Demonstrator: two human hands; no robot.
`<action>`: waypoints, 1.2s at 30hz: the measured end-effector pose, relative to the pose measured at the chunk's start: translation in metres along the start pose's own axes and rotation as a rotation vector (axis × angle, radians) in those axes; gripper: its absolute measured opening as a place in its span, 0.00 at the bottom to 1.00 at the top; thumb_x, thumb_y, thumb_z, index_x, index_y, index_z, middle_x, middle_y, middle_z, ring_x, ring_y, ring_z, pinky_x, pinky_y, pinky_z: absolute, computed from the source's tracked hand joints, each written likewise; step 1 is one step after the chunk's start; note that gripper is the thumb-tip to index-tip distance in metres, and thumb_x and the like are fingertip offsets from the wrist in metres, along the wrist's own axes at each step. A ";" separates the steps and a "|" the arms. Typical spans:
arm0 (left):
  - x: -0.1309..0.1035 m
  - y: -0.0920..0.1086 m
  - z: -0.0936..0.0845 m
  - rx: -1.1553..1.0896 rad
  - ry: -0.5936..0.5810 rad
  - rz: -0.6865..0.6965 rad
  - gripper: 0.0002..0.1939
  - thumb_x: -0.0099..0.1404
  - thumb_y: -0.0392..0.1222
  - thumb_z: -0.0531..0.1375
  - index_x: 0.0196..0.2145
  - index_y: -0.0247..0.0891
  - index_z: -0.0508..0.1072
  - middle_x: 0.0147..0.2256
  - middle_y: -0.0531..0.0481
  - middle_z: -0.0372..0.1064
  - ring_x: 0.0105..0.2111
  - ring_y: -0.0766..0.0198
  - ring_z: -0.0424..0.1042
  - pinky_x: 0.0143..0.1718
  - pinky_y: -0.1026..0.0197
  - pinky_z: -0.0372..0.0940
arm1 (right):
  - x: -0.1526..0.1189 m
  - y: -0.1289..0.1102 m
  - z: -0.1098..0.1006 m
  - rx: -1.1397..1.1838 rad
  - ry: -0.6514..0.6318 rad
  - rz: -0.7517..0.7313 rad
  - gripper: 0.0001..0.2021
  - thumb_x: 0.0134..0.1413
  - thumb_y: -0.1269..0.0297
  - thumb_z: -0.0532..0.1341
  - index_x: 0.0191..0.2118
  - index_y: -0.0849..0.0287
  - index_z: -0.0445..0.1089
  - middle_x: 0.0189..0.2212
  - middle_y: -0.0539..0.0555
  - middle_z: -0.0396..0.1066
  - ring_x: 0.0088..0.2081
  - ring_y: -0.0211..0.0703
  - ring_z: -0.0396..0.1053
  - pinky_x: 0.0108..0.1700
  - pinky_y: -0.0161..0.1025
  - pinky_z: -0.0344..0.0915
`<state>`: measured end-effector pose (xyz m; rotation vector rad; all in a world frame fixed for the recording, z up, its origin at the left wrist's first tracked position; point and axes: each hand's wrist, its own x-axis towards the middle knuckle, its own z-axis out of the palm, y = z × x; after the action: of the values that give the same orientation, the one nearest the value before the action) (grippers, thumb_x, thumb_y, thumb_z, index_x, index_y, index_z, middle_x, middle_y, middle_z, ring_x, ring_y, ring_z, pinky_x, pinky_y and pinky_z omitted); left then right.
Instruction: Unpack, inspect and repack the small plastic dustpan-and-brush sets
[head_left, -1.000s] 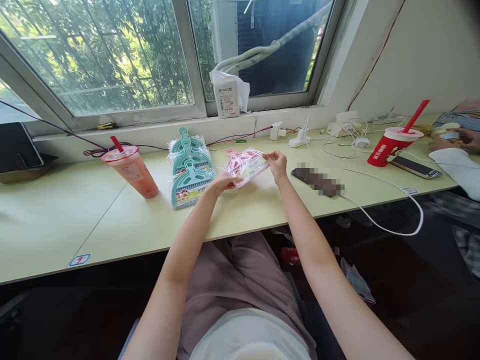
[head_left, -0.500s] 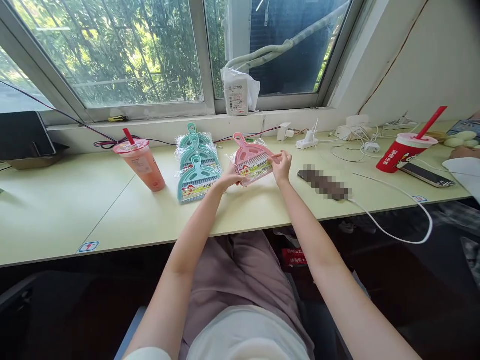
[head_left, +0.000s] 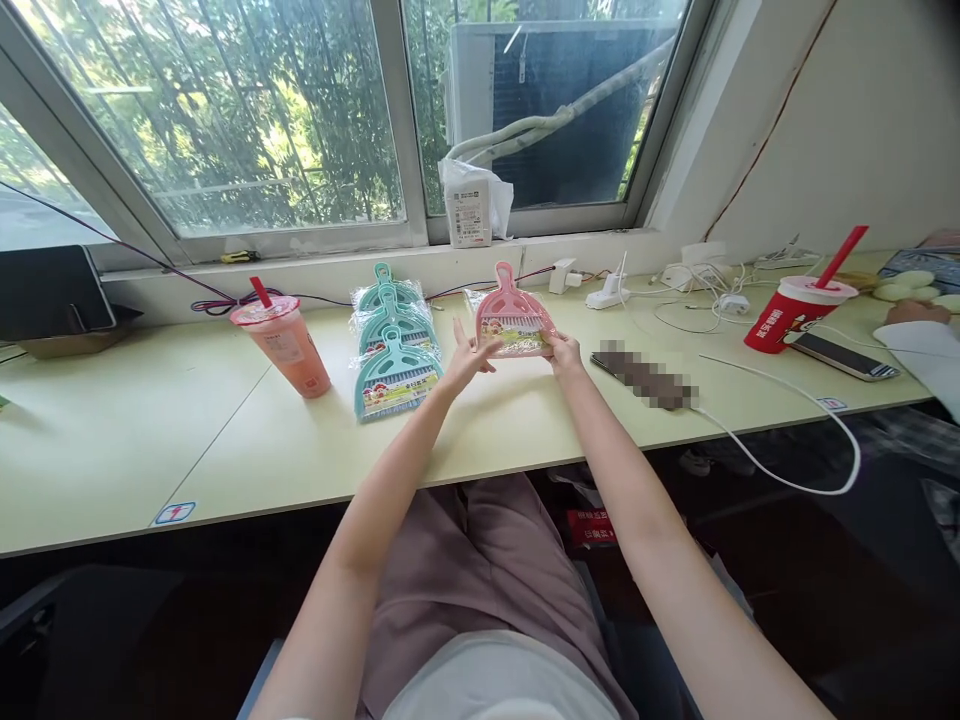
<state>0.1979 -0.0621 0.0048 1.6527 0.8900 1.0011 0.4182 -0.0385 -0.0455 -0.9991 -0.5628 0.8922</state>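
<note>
A pink mini dustpan with its brush (head_left: 508, 308), in a clear wrapper with a printed label, is held up over the table, handle pointing away from me. My right hand (head_left: 564, 353) grips its lower right corner, thumb on the front. At its lower left edge is my left hand (head_left: 469, 363), fingers spread apart; whether it touches the wrapper I cannot tell. To the left, several wrapped green dustpan sets (head_left: 396, 375) lie overlapping in a column, handles away from me.
A tilted drink cup (head_left: 281, 345) stands left of the green sets. A blurred-out phone-like item (head_left: 645, 378) with a white cable lies right. Farther right are a red cup (head_left: 795, 315), a phone (head_left: 844, 356) and another person's hand (head_left: 916, 312). Chargers (head_left: 607, 292) line the wall.
The pink dustpan set has turned more upright and faces me squarely. My left hand has loosened from its lower left corner and spread its fingers, while my right hand keeps hold.
</note>
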 end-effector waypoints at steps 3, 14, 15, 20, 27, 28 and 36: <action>0.000 -0.009 0.006 0.109 0.089 0.071 0.60 0.58 0.48 0.67 0.70 0.39 0.26 0.49 0.39 0.72 0.24 0.66 0.74 0.32 0.61 0.71 | -0.004 0.000 0.003 -0.018 0.005 -0.029 0.17 0.29 0.61 0.75 0.28 0.61 0.73 0.24 0.48 0.73 0.27 0.36 0.70 0.30 0.33 0.69; 0.019 -0.025 -0.004 -0.219 0.409 -0.109 0.06 0.64 0.39 0.58 0.38 0.37 0.66 0.42 0.45 0.70 0.36 0.63 0.74 0.25 0.64 0.73 | -0.024 -0.007 0.019 -0.132 -0.233 -0.024 0.19 0.32 0.54 0.75 0.30 0.61 0.73 0.24 0.52 0.75 0.31 0.42 0.74 0.35 0.39 0.71; 0.018 -0.024 -0.004 -0.235 0.408 -0.107 0.05 0.63 0.38 0.58 0.37 0.37 0.65 0.42 0.46 0.69 0.37 0.63 0.73 0.26 0.64 0.74 | -0.024 -0.008 0.019 -0.137 -0.239 -0.029 0.20 0.32 0.54 0.75 0.29 0.61 0.73 0.24 0.52 0.75 0.31 0.43 0.74 0.36 0.39 0.71; 0.012 -0.020 -0.004 -0.265 0.378 -0.069 0.07 0.61 0.37 0.58 0.38 0.39 0.63 0.41 0.47 0.69 0.40 0.61 0.72 0.26 0.62 0.75 | -0.023 -0.007 0.017 -0.133 -0.242 -0.038 0.23 0.29 0.51 0.76 0.31 0.61 0.75 0.29 0.53 0.77 0.32 0.42 0.75 0.36 0.38 0.71; 0.015 -0.023 -0.012 -0.295 0.365 -0.129 0.08 0.63 0.38 0.57 0.40 0.40 0.62 0.47 0.45 0.66 0.42 0.62 0.72 0.27 0.63 0.75 | -0.031 -0.016 0.015 -0.107 -0.430 -0.023 0.27 0.36 0.42 0.73 0.37 0.61 0.76 0.37 0.57 0.78 0.37 0.42 0.76 0.40 0.38 0.74; 0.015 -0.023 -0.013 -0.293 0.366 -0.134 0.09 0.64 0.40 0.58 0.41 0.40 0.61 0.48 0.45 0.66 0.42 0.61 0.71 0.27 0.64 0.75 | -0.032 -0.017 0.015 -0.111 -0.445 -0.023 0.27 0.35 0.44 0.74 0.38 0.60 0.77 0.38 0.57 0.78 0.37 0.42 0.76 0.40 0.38 0.74; 0.010 -0.020 -0.007 -0.267 0.275 0.003 0.13 0.66 0.49 0.56 0.42 0.40 0.59 0.45 0.46 0.67 0.29 0.65 0.75 0.24 0.61 0.74 | -0.029 -0.014 0.018 -0.130 -0.299 -0.078 0.21 0.34 0.50 0.74 0.33 0.60 0.75 0.31 0.53 0.77 0.33 0.40 0.74 0.37 0.38 0.72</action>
<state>0.1937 -0.0459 -0.0108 1.3120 0.8880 1.3113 0.3941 -0.0576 -0.0255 -0.9594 -0.9160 0.9512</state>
